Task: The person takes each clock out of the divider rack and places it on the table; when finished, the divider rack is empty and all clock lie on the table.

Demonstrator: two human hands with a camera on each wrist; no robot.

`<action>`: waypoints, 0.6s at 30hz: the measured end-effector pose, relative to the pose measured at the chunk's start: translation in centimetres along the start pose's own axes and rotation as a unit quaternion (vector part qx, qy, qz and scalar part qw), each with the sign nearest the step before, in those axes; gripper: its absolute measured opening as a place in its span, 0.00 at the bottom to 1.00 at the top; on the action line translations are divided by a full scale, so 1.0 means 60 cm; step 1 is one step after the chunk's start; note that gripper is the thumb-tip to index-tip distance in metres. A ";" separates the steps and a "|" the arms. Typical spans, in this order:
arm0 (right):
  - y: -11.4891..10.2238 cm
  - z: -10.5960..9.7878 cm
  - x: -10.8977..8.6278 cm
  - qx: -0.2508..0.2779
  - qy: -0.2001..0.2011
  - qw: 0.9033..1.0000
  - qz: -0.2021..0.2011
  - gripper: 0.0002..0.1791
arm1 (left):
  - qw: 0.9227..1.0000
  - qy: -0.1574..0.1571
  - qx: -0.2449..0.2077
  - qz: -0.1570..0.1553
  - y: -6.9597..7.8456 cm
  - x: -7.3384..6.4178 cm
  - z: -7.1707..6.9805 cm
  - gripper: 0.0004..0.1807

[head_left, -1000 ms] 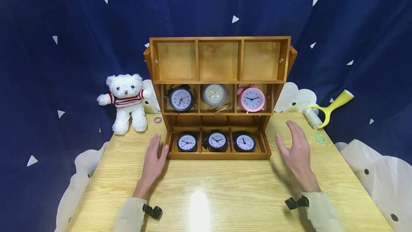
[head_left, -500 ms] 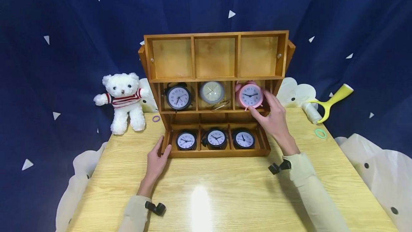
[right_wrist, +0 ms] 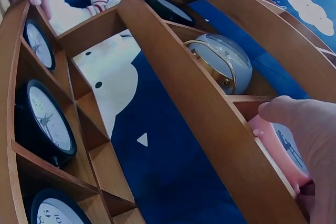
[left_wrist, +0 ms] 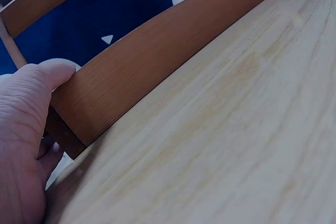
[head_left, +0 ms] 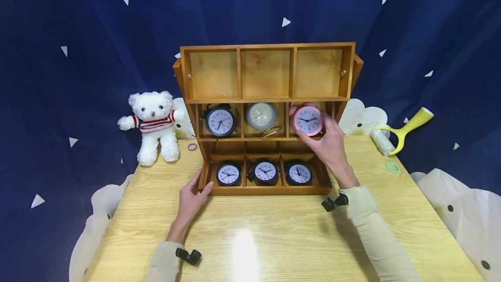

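Note:
My right hand [head_left: 332,145] holds a pink twin-bell alarm clock [head_left: 308,120] in the middle tier's right compartment, thumb low on its left and fingers on its right. In the right wrist view, my thumb tip lies at the rim of the pink clock [right_wrist: 281,150]. At the front left corner of the wooden shelf [head_left: 266,190], my left hand [head_left: 192,199] grips the bottom tier. The left wrist view has the thumb [left_wrist: 58,72] over the edge of the shelf's side board [left_wrist: 152,51].
A black alarm clock [head_left: 220,121] and a round grey clock [head_left: 261,116] with a gold stand share the middle tier. Three black clocks [head_left: 265,172] sit below. A white teddy bear [head_left: 153,125] stands left; a yellow forked tool [head_left: 407,130] and green ring [head_left: 392,167] lie right.
My right hand has moved left from beside the shelf to the pink clock and taken hold of it. My left hand has shifted right onto the shelf's front corner.

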State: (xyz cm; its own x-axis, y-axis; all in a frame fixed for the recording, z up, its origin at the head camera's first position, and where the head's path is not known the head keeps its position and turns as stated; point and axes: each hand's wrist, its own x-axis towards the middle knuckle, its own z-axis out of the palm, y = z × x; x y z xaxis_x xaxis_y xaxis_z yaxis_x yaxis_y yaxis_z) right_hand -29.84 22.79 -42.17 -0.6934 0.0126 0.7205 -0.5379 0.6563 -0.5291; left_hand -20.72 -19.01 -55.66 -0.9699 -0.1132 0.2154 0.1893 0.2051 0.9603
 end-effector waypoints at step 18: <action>-0.003 0.002 0.001 -0.004 -0.002 1.000 0.024 0.44 | 0.999 0.029 0.008 0.019 -0.057 0.009 0.003 0.39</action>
State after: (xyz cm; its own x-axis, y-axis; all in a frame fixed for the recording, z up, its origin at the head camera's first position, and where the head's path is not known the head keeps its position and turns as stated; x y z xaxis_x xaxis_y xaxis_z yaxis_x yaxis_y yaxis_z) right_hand -29.85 22.56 -42.09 -0.7197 0.0407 0.6931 -0.5011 0.6605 -0.5591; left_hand -21.91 -19.57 -58.86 -0.9517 -0.1604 0.2620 0.2232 0.2251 0.9484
